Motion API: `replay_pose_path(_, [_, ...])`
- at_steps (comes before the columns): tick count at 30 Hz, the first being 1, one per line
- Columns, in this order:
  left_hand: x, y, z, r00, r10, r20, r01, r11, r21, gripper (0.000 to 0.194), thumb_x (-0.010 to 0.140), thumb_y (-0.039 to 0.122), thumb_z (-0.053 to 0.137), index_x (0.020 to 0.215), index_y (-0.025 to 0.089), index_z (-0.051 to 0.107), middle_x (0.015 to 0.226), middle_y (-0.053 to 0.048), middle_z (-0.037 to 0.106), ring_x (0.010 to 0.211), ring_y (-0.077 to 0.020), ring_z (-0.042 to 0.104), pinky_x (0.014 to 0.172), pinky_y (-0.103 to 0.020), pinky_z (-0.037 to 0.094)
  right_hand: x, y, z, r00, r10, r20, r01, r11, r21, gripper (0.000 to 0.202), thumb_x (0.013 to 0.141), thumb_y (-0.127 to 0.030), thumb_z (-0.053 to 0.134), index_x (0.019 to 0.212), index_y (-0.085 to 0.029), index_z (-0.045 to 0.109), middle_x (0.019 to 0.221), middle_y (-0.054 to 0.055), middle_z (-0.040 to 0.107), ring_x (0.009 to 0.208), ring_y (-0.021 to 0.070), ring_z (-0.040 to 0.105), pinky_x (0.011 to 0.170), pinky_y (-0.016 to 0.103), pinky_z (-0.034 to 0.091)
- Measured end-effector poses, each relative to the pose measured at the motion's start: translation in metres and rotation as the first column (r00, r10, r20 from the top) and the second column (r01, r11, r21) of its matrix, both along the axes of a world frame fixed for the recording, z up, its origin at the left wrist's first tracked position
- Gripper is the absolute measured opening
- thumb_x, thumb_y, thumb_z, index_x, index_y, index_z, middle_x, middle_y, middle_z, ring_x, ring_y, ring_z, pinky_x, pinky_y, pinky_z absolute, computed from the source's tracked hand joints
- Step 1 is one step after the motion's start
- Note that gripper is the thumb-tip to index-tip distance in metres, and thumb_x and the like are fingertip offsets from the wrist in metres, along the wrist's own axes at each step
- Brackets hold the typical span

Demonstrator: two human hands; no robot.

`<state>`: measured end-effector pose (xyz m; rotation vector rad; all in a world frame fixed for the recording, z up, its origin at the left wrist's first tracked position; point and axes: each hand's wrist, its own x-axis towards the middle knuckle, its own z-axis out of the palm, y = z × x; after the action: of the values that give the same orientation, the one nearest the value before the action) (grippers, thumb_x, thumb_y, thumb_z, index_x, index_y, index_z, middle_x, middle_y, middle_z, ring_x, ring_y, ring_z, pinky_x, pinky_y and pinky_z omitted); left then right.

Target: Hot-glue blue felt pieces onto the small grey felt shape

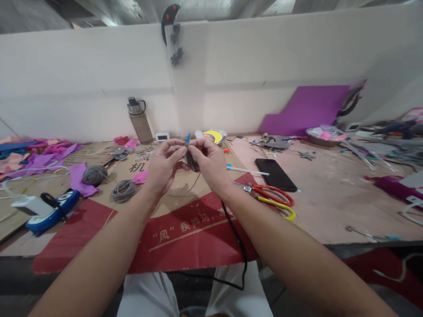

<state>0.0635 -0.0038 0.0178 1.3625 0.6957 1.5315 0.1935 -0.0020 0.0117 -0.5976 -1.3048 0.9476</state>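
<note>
My left hand (165, 165) and my right hand (209, 163) meet over the middle of the table, fingers closed in a pinch. Between them is a small dark grey piece (192, 161), partly hidden by the fingers. A pointed blue tip (188, 137) sticks up above the fingertips; whether it belongs to the same piece I cannot tell. A thin strand of grey yarn (194, 182) hangs below the hands. Left of my left hand lie a loose coil of grey yarn (124, 191) and a grey yarn ball (94, 175). Scissors (272, 196) with red and yellow handles rest beside my right forearm.
A black phone (276, 175) lies to the right. Against the wall stand a bottle (140, 123) and a purple sheet (306, 110). On the left are a blue power strip (53, 211) and coloured scraps (42, 160). A black cable (236, 233) crosses the red cardboard (198, 233).
</note>
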Motion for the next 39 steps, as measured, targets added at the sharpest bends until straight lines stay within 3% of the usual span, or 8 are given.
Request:
replay_pose_path(6, [-0.0015,0.0019,-0.0001,0.999,-0.029,0.016,0.029,0.999,-0.018,0.028,0.07,0.032,0.081,0.089,0.023,0.063,0.072,0.003,0.065,0.056,-0.0079,0.059,0.047,-0.018,0.05,0.0014,0.0018,0.0006,1.0,-0.003,-0.009,0.004,0.999,0.035,0.014,0.083,-0.035,0.064,0.083,-0.021,0.062,0.075,-0.003,0.06,0.068,0.0096,0.052,0.068,0.026,0.045])
replay_pose_path(14, [-0.0039,0.0035,-0.0005,0.999,-0.046,-0.017,0.046,0.999,-0.017,0.028,0.069,0.033,0.082,0.088,0.023,0.063,0.077,0.002,0.068,0.057,-0.0085,0.059,0.046,-0.019,0.05,0.0015,0.0073,0.0012,0.998,0.006,-0.057,-0.013,0.993,-0.118,0.024,0.077,-0.043,0.069,0.077,-0.02,0.061,0.068,-0.004,0.055,0.06,0.0088,0.047,0.058,0.024,0.042])
replay_pose_path(35, [-0.0083,0.0041,-0.0005,0.992,-0.087,-0.096,0.085,0.996,-0.02,0.026,0.072,0.033,0.078,0.09,0.022,0.064,0.08,0.0,0.068,0.058,-0.0101,0.06,0.046,-0.02,0.049,0.0048,0.0076,0.0029,0.998,-0.06,0.015,0.061,0.993,-0.102,0.022,0.078,-0.039,0.069,0.071,-0.021,0.059,0.061,-0.005,0.052,0.058,0.0096,0.047,0.056,0.025,0.04])
replay_pose_path(39, [-0.0085,0.0061,-0.0018,0.988,-0.067,-0.143,0.069,0.998,0.011,0.022,0.076,0.033,0.075,0.091,0.022,0.064,0.08,-0.001,0.069,0.064,-0.0127,0.064,0.056,-0.025,0.052,0.0063,0.0086,0.0021,0.992,-0.108,0.063,0.113,0.991,-0.067,0.021,0.079,-0.038,0.069,0.071,-0.021,0.06,0.062,-0.005,0.049,0.059,0.0097,0.044,0.058,0.026,0.038])
